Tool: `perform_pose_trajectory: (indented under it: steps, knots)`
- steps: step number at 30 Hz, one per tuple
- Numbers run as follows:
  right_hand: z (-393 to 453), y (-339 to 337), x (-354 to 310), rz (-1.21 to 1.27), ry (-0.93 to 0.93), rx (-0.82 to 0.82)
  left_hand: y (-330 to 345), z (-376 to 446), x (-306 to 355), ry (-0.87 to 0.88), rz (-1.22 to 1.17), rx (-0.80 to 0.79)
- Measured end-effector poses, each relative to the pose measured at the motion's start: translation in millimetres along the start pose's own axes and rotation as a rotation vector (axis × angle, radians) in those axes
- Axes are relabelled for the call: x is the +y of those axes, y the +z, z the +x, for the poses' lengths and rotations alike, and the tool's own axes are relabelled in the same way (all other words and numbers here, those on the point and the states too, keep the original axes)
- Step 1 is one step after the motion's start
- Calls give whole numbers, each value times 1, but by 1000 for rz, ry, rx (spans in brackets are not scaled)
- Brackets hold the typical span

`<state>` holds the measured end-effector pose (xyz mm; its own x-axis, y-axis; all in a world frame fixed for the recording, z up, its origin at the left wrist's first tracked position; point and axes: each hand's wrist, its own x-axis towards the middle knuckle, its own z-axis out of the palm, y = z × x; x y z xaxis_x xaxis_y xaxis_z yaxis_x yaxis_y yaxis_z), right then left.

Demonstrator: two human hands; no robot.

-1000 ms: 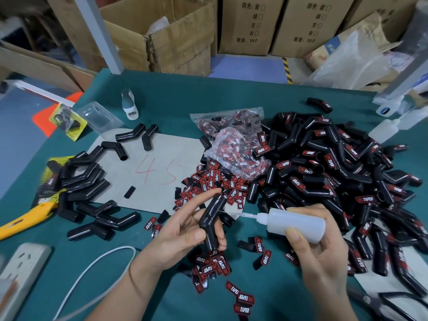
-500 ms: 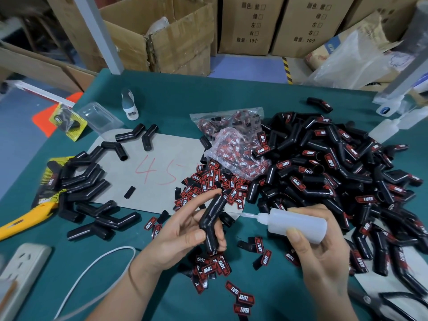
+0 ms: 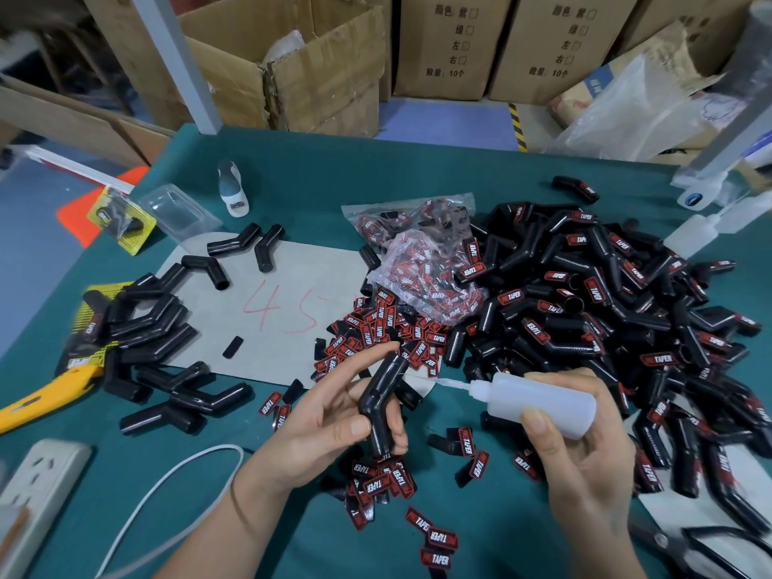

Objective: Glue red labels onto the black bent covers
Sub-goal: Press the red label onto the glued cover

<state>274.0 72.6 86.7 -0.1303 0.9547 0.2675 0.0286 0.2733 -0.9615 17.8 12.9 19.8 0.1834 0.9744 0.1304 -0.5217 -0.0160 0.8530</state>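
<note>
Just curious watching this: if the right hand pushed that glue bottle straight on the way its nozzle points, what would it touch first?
Most likely the black cover gripped by the left hand; the bottle in the right hand has its tip just short of it, though depth is unclear.

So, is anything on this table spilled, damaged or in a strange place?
No glue spill or damage shows. The red labels lie scattered loose beside their bag, some past the hands. One short black piece lies alone on the grey sheet, apart from the bent covers.
</note>
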Motion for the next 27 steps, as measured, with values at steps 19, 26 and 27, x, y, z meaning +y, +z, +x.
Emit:
perform_pose_trajectory:
  steps: [19,26,27]
  knots:
    - [0,0,0,18,-10,14,2,-1,1,7,2,0]
    - [-1,2,0,6,-19,5,2,0,0,8,38,-14]
    - [-1,2,-1,5,-20,7,2,0,0,8,39,-14]
